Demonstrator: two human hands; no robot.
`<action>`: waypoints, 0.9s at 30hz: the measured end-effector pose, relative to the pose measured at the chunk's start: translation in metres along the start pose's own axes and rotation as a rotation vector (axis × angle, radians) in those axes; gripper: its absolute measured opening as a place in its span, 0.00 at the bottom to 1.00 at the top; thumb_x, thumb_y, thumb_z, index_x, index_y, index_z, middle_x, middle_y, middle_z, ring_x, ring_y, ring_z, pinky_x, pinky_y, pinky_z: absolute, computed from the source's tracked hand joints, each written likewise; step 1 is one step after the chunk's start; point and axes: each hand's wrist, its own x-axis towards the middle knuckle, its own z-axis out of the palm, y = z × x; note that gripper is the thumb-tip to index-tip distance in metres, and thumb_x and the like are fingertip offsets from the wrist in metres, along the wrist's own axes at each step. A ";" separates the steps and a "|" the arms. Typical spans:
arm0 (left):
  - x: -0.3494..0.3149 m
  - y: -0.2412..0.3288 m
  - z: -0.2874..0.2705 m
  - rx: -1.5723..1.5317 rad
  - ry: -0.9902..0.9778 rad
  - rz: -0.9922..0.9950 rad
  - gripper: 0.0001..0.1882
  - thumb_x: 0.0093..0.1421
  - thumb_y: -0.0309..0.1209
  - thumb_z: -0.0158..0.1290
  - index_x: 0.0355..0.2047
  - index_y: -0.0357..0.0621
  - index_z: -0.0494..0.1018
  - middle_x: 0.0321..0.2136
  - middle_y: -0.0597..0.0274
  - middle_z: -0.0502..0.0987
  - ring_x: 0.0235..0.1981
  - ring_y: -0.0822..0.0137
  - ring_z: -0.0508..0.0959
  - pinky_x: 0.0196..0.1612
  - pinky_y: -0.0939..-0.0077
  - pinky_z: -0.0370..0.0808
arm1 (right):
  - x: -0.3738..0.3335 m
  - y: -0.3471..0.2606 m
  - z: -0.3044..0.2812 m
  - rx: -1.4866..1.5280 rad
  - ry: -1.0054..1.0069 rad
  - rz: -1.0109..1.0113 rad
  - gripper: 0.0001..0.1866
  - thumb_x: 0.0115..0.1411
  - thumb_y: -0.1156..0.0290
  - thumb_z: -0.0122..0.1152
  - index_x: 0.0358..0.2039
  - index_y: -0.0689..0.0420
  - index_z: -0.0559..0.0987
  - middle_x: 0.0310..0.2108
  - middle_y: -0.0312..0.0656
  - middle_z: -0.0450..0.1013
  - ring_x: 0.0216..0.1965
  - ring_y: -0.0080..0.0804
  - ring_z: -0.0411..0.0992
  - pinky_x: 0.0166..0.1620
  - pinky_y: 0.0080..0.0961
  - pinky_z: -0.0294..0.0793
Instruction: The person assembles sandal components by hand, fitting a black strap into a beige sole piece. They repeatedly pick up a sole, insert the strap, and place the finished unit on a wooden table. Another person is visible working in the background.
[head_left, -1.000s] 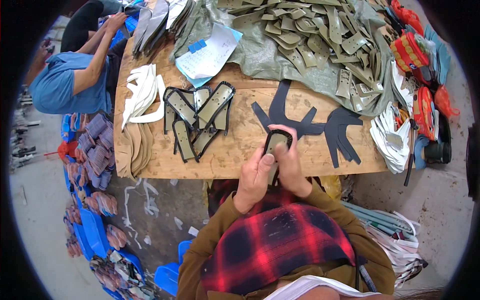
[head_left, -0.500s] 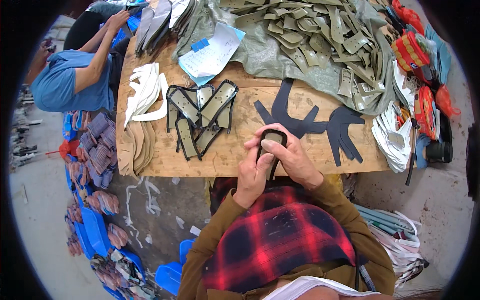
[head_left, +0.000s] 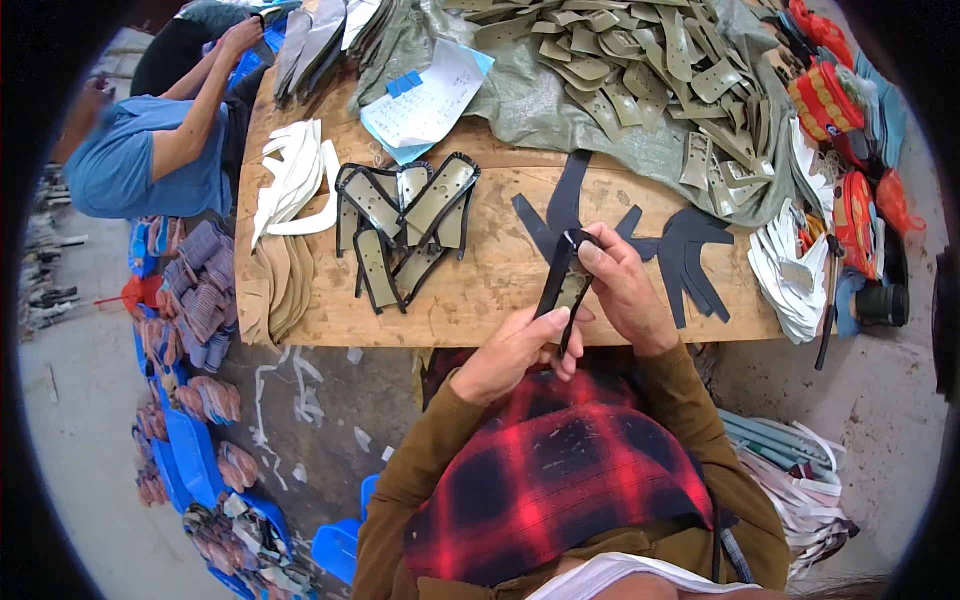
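Between my hands is a black-edged olive panel (head_left: 573, 291), turned partly on its side above the table's front edge. My left hand (head_left: 508, 357) grips its lower end, thumb on the black edging. The upper end is pinched by my right hand (head_left: 630, 292), whose thumb lies near the tip. To the left, several like black-edged panels (head_left: 438, 205) with small holes lie in an overlapping pile. Just beyond my right hand are dark navy cut pieces (head_left: 690, 262) with forked arms. The far face of the held panel is hidden.
Loose olive panels (head_left: 640, 70) heap on a grey-green sheet (head_left: 540, 125) at the back. White pieces (head_left: 283, 190) and tan pieces (head_left: 277, 290) lie left; more white pieces (head_left: 787, 280) lie right. A person in a blue shirt (head_left: 150, 155) works at far left. Blue bins (head_left: 190, 455) stand below.
The panel has turned from facing up to edge-on. My left hand has slid down to its lower end, and my right hand has moved right and up to the top end.
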 end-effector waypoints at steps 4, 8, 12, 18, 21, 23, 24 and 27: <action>-0.002 0.001 0.003 0.052 0.049 -0.017 0.21 0.71 0.40 0.39 0.52 0.33 0.67 0.28 0.61 0.74 0.23 0.74 0.71 0.27 0.81 0.69 | 0.003 0.005 0.002 -0.337 0.057 -0.034 0.12 0.68 0.61 0.54 0.40 0.57 0.71 0.29 0.28 0.65 0.31 0.13 0.62 0.36 0.15 0.65; -0.003 -0.001 0.003 0.137 0.093 0.020 0.20 0.71 0.39 0.40 0.50 0.33 0.68 0.25 0.61 0.73 0.18 0.76 0.68 0.22 0.84 0.65 | 0.000 0.011 0.005 -0.239 0.055 0.078 0.14 0.67 0.58 0.54 0.40 0.57 0.70 0.28 0.28 0.64 0.28 0.15 0.62 0.25 0.14 0.63; -0.002 -0.007 -0.001 0.063 0.124 0.006 0.18 0.71 0.40 0.41 0.48 0.37 0.69 0.24 0.63 0.73 0.17 0.78 0.68 0.19 0.86 0.64 | -0.013 -0.004 0.022 -0.171 0.033 0.171 0.22 0.61 0.72 0.61 0.52 0.57 0.62 0.34 0.35 0.66 0.30 0.20 0.71 0.24 0.19 0.73; -0.001 -0.009 0.000 -0.009 0.119 -0.055 0.20 0.71 0.41 0.42 0.51 0.36 0.68 0.23 0.61 0.72 0.14 0.77 0.64 0.16 0.85 0.61 | -0.007 -0.007 0.008 -0.353 -0.046 0.087 0.19 0.65 0.69 0.58 0.53 0.59 0.66 0.35 0.36 0.69 0.32 0.20 0.69 0.28 0.20 0.72; -0.004 -0.008 0.001 -0.067 0.103 -0.064 0.23 0.72 0.44 0.40 0.53 0.36 0.67 0.23 0.60 0.72 0.13 0.77 0.63 0.15 0.85 0.59 | 0.004 -0.005 -0.015 -0.391 -0.109 -0.013 0.13 0.69 0.65 0.51 0.46 0.61 0.73 0.33 0.32 0.69 0.33 0.18 0.66 0.34 0.19 0.70; -0.005 -0.009 0.001 -0.068 0.097 -0.054 0.26 0.72 0.47 0.38 0.54 0.36 0.67 0.23 0.60 0.71 0.13 0.77 0.62 0.15 0.85 0.58 | 0.003 -0.005 -0.020 -0.478 -0.141 -0.034 0.16 0.72 0.62 0.46 0.43 0.62 0.76 0.31 0.31 0.69 0.35 0.16 0.65 0.41 0.20 0.68; -0.005 -0.010 0.001 -0.054 0.099 -0.049 0.27 0.72 0.49 0.37 0.54 0.36 0.67 0.22 0.60 0.71 0.13 0.77 0.62 0.15 0.85 0.58 | 0.001 0.000 -0.019 -0.480 -0.107 -0.053 0.16 0.72 0.63 0.46 0.44 0.63 0.76 0.31 0.31 0.69 0.35 0.17 0.65 0.41 0.20 0.68; -0.006 -0.013 0.000 -0.149 0.102 -0.009 0.28 0.72 0.51 0.37 0.52 0.36 0.68 0.22 0.63 0.71 0.13 0.78 0.63 0.15 0.85 0.58 | -0.008 0.018 -0.009 -0.467 -0.028 -0.106 0.18 0.71 0.65 0.46 0.56 0.62 0.69 0.36 0.35 0.69 0.37 0.19 0.67 0.43 0.20 0.69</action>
